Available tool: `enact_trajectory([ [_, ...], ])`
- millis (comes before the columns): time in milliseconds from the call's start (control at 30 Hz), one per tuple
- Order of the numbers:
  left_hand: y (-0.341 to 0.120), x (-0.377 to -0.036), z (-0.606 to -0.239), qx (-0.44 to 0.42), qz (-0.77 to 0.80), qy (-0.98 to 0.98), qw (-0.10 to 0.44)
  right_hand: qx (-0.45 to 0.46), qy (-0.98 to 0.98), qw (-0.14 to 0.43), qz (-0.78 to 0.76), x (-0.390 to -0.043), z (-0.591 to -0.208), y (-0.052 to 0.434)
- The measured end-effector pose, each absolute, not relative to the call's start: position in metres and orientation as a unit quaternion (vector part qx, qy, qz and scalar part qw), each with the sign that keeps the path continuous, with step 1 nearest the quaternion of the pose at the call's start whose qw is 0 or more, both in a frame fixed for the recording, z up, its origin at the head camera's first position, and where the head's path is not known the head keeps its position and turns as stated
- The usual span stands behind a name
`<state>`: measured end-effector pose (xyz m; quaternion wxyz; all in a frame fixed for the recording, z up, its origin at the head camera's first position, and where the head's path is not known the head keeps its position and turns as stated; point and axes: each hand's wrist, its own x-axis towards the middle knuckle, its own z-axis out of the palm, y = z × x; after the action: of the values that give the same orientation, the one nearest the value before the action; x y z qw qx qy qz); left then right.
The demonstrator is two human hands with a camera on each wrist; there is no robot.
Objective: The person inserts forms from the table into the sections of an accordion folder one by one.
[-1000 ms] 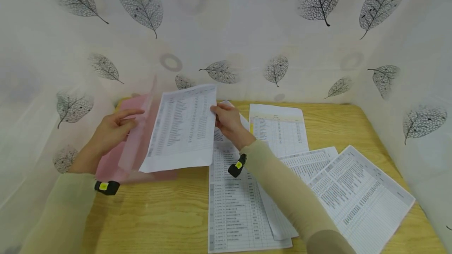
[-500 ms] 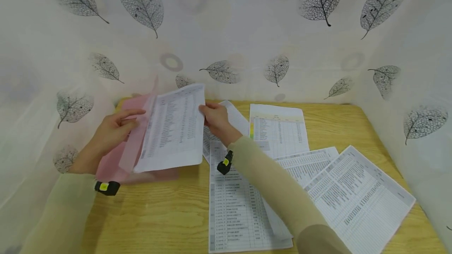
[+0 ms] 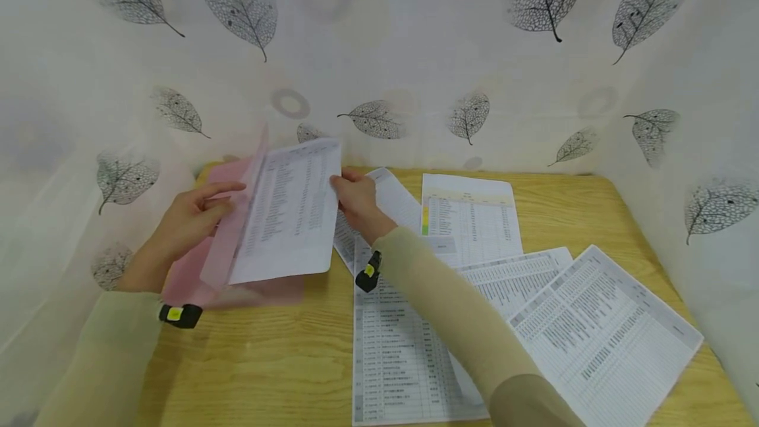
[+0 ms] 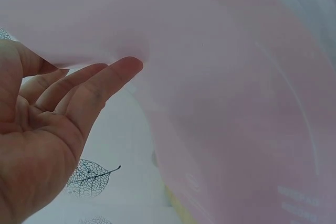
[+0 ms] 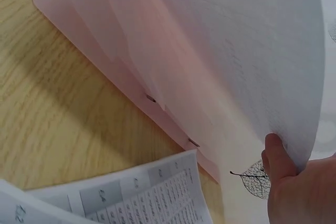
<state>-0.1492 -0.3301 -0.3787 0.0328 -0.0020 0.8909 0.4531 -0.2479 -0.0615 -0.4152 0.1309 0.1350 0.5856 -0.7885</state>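
A pink translucent plastic folder lies open at the left of the table. My left hand pinches its raised flap; in the left wrist view the fingertips press into the pink plastic. A printed sheet stands tilted over the folder, its left edge overlapped by the flap. My right hand grips that sheet at its right edge, and in the right wrist view the thumb lies against the paper. Two small slots show along the folder's border in that view.
Several printed sheets lie on the wooden table: a long list at the middle, a page with a coloured strip behind, and a slanted page at the right. A leaf-patterned white cloth surrounds the table.
My right hand has moved left, carrying the printed sheet toward the folder, so its left edge now sits at the flap. My left hand has stayed in place holding the flap.
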Motion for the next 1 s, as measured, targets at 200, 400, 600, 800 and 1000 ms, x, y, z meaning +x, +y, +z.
enact_trajectory([
  [200,-0.329,-0.148,-0.379,-0.006,0.45,0.892,0.032,0.101,0.581,0.179,-0.788,-0.238,-0.421,-0.074],
  [400,-0.328,-0.149,-0.378,-0.012,0.449,0.893,0.031,0.067,0.588,0.241,-0.769,-0.235,-0.425,-0.078],
  [600,-0.328,-0.148,-0.374,-0.011,0.452,0.892,0.026,0.073,0.575,0.28,-0.766,-0.235,-0.421,-0.064],
  [800,-0.327,-0.147,-0.373,-0.01,0.452,0.892,0.025,0.067,0.563,0.284,-0.773,-0.233,-0.417,-0.049],
  [1000,-0.328,-0.146,-0.375,-0.003,0.45,0.893,0.021,0.044,0.572,0.28,-0.77,-0.232,-0.419,-0.046],
])
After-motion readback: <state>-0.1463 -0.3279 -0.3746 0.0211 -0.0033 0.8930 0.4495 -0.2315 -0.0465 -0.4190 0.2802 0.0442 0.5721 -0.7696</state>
